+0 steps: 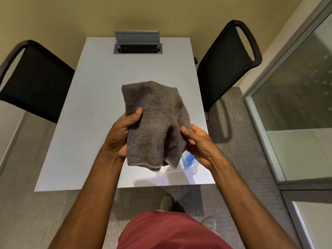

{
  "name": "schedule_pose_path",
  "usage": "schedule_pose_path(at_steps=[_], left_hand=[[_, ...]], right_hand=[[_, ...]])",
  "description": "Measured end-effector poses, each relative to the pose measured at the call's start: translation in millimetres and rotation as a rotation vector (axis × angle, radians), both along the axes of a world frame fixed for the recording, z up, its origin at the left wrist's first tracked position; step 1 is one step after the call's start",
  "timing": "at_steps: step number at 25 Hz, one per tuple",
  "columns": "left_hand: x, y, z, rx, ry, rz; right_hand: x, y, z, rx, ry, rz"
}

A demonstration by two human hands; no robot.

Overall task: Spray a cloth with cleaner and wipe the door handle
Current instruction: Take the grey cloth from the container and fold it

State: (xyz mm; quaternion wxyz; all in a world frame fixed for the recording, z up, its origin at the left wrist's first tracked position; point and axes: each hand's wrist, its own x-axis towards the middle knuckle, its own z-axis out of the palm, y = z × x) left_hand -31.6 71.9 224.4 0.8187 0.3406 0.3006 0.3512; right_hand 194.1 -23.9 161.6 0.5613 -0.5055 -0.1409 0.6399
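A grey terry cloth (156, 123) hangs in the air above the white table (89, 123), held by both hands. My left hand (120, 135) grips its left edge, thumb on top. My right hand (199, 144) pinches its right edge between thumb and fingers. Below the cloth and my right hand lies a clear bottle with a blue label (187, 161) on the table near its front right corner, mostly hidden. No door handle is in view.
Two black chairs stand at the table, one at the left (34, 81) and one at the right (231, 60). A grey cable box with its lid raised (137, 44) sits at the table's far end. A glass wall with a metal frame (280, 141) runs along the right.
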Motion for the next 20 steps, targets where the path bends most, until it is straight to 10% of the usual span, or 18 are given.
schedule_pose_path(at_steps=[8,14,20], left_hand=[[-32.5,25.0,-39.6,-0.059,0.092,0.048],[-23.5,2.6,-64.5,-0.258,-0.383,-0.054],[8.6,6.3,-16.7,0.039,0.267,-0.647]], right_hand=[[33.6,-0.9,51.1,0.226,-0.115,-0.165],[40.4,-7.4,107.9,0.392,-0.235,0.029],[54.8,-6.7,123.7,0.338,-0.335,0.296]])
